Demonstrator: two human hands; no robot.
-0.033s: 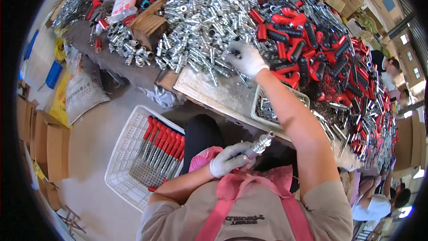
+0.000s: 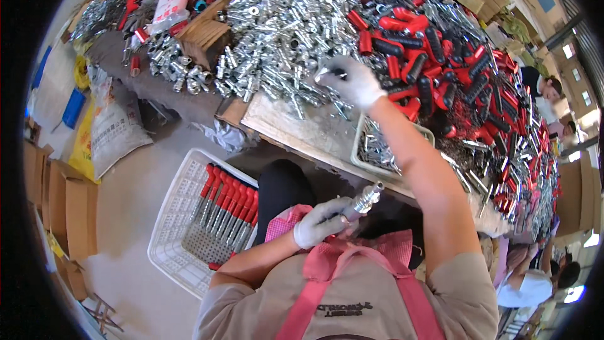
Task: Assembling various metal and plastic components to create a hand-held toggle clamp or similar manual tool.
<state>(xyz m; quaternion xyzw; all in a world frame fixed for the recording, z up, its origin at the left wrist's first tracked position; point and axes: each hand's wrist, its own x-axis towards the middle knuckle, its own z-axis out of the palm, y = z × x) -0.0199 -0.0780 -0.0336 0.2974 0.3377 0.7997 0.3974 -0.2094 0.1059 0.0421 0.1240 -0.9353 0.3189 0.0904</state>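
Note:
My left hand, in a white glove with grey fingers, is closed round a silver metal tool held in front of my chest. Its stepped, ringed end points up and to the right; a bit of red shows by the hand, and its lower part is hidden. My right hand, gloved alike, reaches over the front of a heap of small silver metal fittings. Its fingers are pinched, with a small shiny metal part at their tips. Just below the right wrist stands a pale tray holding small metal pieces.
Red-and-black handles are heaped right of the fittings. A wooden block stands on the worktable. On the floor at left, a white basket holds a row of red-handled tools, near a sack and cardboard boxes.
The right hand has shifted slightly right over the edge of the heap. The left hand and the tool have moved a little left and up. The view has tilted slightly.

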